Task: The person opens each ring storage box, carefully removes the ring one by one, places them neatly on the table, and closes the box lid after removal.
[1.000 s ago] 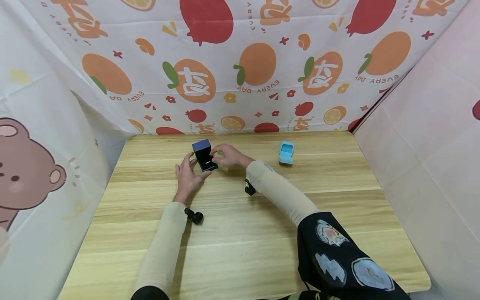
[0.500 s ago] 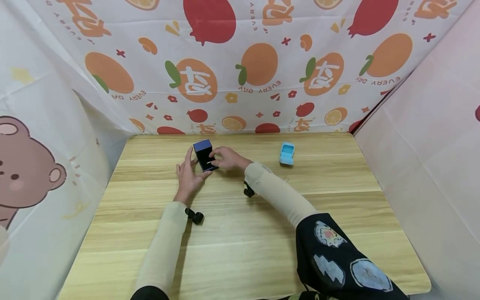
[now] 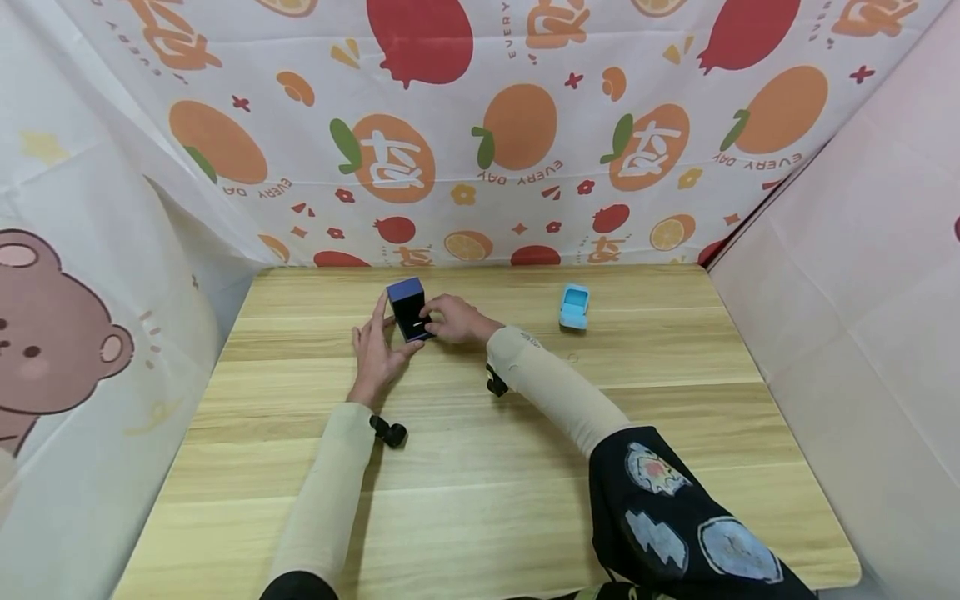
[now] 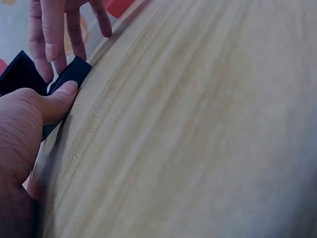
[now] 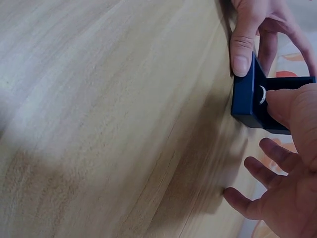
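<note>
An open dark blue ring box (image 3: pixel 408 310) stands near the table's back edge. My left hand (image 3: pixel 377 358) grips its left side, the thumb (image 4: pixel 62 99) along the base's front edge. A ring with small bright stones (image 5: pixel 262 95) stands upright in the black insert. My right hand (image 3: pixel 456 319) reaches in from the right, a fingertip right by the ring and its other fingers (image 5: pixel 262 171) spread loosely outside the box. Contact with the ring is hard to make out, and no pinch on it is plain.
A small light blue ring box (image 3: pixel 573 307) stands open at the back right of the wooden table (image 3: pixel 487 500). A faint thin ring (image 3: pixel 573 358) lies on the wood just in front of it. A fruit-print cloth (image 3: pixel 465 125) hangs behind the table.
My right hand has moved slightly lower and closer to the ring within the box. The left hand keeps its hold, and the dark blue box stays in place.
</note>
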`<action>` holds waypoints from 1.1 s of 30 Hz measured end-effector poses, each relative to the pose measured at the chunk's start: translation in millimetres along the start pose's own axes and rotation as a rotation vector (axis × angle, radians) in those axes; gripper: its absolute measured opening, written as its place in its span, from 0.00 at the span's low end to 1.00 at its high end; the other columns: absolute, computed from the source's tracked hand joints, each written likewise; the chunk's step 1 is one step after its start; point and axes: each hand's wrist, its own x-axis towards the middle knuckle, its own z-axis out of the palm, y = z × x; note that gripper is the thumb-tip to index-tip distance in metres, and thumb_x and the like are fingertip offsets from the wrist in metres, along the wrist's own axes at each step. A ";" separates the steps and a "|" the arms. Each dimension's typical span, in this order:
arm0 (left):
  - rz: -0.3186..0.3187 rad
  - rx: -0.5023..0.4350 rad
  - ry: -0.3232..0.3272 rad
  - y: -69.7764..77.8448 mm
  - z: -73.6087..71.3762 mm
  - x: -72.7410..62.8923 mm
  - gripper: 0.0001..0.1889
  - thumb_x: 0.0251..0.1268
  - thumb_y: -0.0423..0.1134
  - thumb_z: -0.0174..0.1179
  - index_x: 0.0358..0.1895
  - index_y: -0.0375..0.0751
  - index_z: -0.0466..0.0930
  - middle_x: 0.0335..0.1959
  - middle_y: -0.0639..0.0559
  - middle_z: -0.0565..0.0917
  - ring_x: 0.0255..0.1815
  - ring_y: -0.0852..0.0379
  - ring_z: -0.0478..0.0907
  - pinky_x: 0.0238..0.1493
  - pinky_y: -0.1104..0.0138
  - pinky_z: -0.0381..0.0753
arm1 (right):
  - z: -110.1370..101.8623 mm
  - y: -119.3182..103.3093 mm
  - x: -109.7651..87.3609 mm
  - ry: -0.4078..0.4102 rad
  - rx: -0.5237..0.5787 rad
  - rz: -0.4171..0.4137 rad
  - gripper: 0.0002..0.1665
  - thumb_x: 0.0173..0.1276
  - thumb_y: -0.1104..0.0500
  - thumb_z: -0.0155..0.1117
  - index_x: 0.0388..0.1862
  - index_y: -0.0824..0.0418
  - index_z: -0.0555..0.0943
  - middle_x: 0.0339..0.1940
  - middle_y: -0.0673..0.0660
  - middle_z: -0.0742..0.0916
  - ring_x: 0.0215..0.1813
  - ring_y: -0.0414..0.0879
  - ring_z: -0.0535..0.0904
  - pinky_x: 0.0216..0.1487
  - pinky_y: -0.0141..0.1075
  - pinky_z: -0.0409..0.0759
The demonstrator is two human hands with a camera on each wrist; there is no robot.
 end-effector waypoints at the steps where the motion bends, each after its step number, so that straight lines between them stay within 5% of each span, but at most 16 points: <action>1: -0.001 0.001 0.001 0.2 -0.3 0.1 0.61 0.53 0.45 0.78 0.83 0.62 0.41 0.65 0.32 0.80 0.75 0.29 0.63 0.78 0.33 0.33 | 0.1 -0.5 0.3 0.000 -0.013 0.002 0.20 0.78 0.57 0.58 0.66 0.59 0.79 0.71 0.57 0.80 0.76 0.52 0.71 0.77 0.47 0.68; 12: 0.004 0.004 0.002 0.2 -1.7 2.7 0.60 0.54 0.46 0.78 0.83 0.63 0.41 0.64 0.33 0.81 0.75 0.30 0.63 0.78 0.32 0.33 | 6.5 -3.5 3.6 0.043 -0.091 0.072 0.18 0.79 0.52 0.56 0.64 0.49 0.81 0.74 0.55 0.77 0.76 0.53 0.71 0.70 0.66 0.68; 22: 0.004 -0.011 -0.015 -5.5 -0.1 4.9 0.59 0.57 0.46 0.76 0.83 0.67 0.39 0.65 0.33 0.80 0.76 0.32 0.62 0.79 0.34 0.30 | 8.5 -6.2 8.1 0.092 -0.132 0.074 0.17 0.78 0.52 0.58 0.61 0.50 0.84 0.69 0.53 0.80 0.71 0.48 0.76 0.68 0.49 0.78; 33: 0.005 -0.011 -0.007 -4.0 0.5 1.8 0.59 0.57 0.46 0.76 0.83 0.68 0.40 0.65 0.33 0.80 0.76 0.32 0.62 0.79 0.34 0.30 | 16.3 -5.2 10.1 0.141 -0.163 0.076 0.15 0.78 0.52 0.59 0.58 0.49 0.85 0.64 0.52 0.83 0.65 0.47 0.80 0.61 0.46 0.82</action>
